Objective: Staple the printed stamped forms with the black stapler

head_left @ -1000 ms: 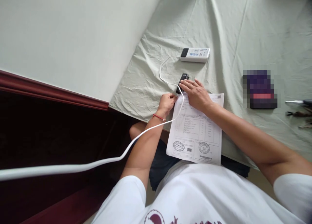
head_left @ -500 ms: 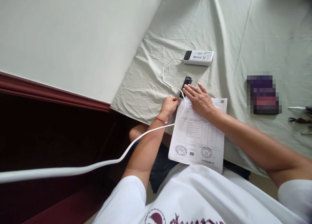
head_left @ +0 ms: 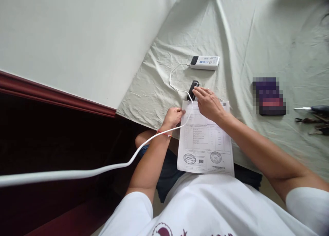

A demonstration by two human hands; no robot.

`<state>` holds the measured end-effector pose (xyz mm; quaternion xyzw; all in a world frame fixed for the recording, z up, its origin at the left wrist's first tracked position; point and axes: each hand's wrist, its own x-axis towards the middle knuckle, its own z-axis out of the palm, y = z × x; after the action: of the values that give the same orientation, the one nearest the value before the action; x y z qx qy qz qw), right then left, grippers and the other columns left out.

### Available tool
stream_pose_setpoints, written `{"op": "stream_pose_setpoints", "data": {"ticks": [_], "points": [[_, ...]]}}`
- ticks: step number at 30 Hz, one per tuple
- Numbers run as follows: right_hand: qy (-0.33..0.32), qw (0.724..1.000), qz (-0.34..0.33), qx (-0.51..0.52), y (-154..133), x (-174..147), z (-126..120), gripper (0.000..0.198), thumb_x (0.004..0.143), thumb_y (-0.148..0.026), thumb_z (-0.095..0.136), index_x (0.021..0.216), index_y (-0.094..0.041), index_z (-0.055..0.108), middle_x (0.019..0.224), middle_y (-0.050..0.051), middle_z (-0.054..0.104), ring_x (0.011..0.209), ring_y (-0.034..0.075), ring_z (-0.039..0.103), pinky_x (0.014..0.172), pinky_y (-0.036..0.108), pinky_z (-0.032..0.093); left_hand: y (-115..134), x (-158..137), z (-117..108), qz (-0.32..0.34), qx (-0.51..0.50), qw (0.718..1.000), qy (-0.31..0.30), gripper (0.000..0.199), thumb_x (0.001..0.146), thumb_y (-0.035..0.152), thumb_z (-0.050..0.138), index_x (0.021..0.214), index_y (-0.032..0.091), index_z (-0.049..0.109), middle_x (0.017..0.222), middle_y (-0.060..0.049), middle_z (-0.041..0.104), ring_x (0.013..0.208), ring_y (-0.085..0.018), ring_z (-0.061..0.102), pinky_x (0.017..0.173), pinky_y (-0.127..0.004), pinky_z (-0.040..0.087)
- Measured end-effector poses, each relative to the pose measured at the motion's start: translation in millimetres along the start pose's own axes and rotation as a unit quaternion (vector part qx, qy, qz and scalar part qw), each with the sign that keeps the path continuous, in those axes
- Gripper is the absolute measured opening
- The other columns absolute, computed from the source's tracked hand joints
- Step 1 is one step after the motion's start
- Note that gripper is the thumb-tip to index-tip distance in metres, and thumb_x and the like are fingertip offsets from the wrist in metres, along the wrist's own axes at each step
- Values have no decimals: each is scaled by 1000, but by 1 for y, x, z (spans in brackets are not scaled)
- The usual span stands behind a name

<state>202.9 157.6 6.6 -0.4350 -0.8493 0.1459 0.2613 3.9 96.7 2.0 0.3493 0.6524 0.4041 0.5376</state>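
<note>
We see the printed sheet (head_left: 205, 140) lying long axis away from us, near end hanging over the bed edge. Left hand (head_left: 174, 116) is pinched closed on its far-left corner. Right hand (head_left: 209, 102) lies flat, fingers together, on the far end, fingertips touching the small black device (head_left: 193, 89) just beyond. White cable (head_left: 177, 88) crosses the sheet. Open bedsheet (head_left: 244, 40) beyond; power bank (head_left: 205, 62) farther off

Purple and red flat item (head_left: 269, 96) pixelated beyond telling, print on white stamped paper sheet (head_left: 205, 140) too small to read, thick white cable (head_left: 64, 174) cut off at left edge, dark-handled tools (head_left: 315, 119) clipped at right edge.
</note>
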Motion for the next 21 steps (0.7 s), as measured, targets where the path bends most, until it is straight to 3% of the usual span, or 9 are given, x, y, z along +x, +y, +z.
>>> {"op": "stream_pose_setpoints", "data": {"ticks": [3, 8, 11, 16, 21], "points": [[44, 999, 26, 16, 3, -20, -12, 54, 104, -12, 41, 151, -18, 67, 159, 13, 63, 149, 34, 56, 124, 60, 50, -3, -23, -17, -9, -3, 999, 35, 24, 80, 27, 83, 66, 15, 67, 55, 4, 55, 45, -7, 43, 44, -21, 29], [80, 986, 130, 72, 9, -57, -19, 47, 102, -26, 50, 147, -21, 66, 153, 17, 67, 135, 39, 66, 113, 66, 56, -20, -60, -38, -4, -118, 983, 139, 32, 71, 28, 93, 73, 17, 62, 56, 8, 54, 42, -3, 38, 42, -17, 30], [50, 963, 197, 179, 8, -67, -17, 51, 101, -38, 55, 149, -20, 61, 142, 19, 72, 117, 36, 76, 97, 59, 65, -24, -71, -39, -12, -189, 968, 162, 39, 68, 25, 96, 75, 19, 58, 51, 12, 48, 39, -2, 33, 40, -15, 24], [-62, 924, 227, 303, 1, -69, -31, 51, 97, -57, 67, 135, -23, 69, 111, 12, 83, 102, 36, 79, 92, 60, 66, -17, -76, -31, -19, -230, 957, 177, 43, 66, 21, 98, 75, 20, 56, 50, 12, 49, 37, -2, 33, 37, -15, 16], [-111, 848, 261, 448, 5, -85, -45, 49, 87, -65, 80, 115, -25, 78, 107, 8, 84, 93, 33, 81, 81, 53, 70, -15, -72, -14, -25, -245, 956, 159, 44, 67, 23, 99, 77, 20, 55, 54, 12, 48, 38, -1, 31, 37, -15, 17]]}}
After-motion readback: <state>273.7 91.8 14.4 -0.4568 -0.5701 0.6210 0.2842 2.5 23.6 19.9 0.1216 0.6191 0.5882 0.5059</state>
